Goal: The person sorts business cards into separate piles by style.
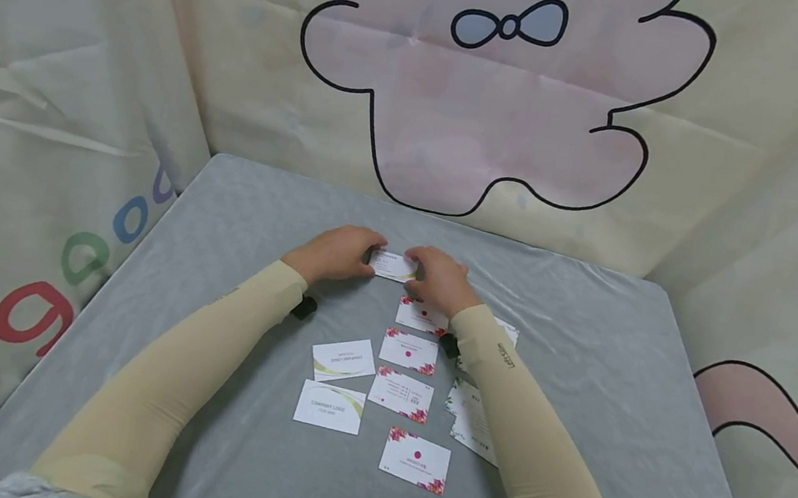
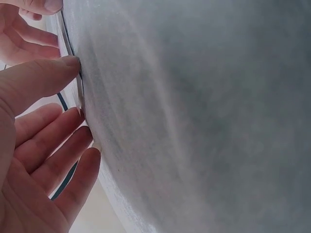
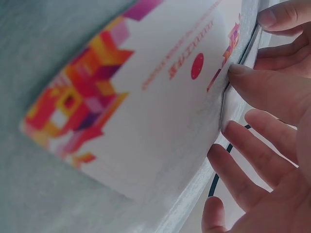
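Observation:
Near the back of the table, a white business card (image 1: 392,266) with small print and a yellow-green curve at one corner lies between both hands. My left hand (image 1: 339,254) pinches its left end, thumb at the near edge and fingers at the far edge. The right hand (image 1: 440,280) grips the right end in the same way. Both wrist views show the card edge-on, as a thin strip (image 2: 80,92) in the left one, close over the cloth. Just in front of the right hand is a card with a red dot and colourful corners (image 3: 165,97).
A grey cloth (image 1: 227,462) covers the table. More colourful-cornered cards (image 1: 408,351) form a column towards me. Two cards with green curves (image 1: 329,406) lie to their left. Further cards (image 1: 474,427) on the right are partly hidden under the right forearm. A printed curtain (image 1: 491,126) hangs behind.

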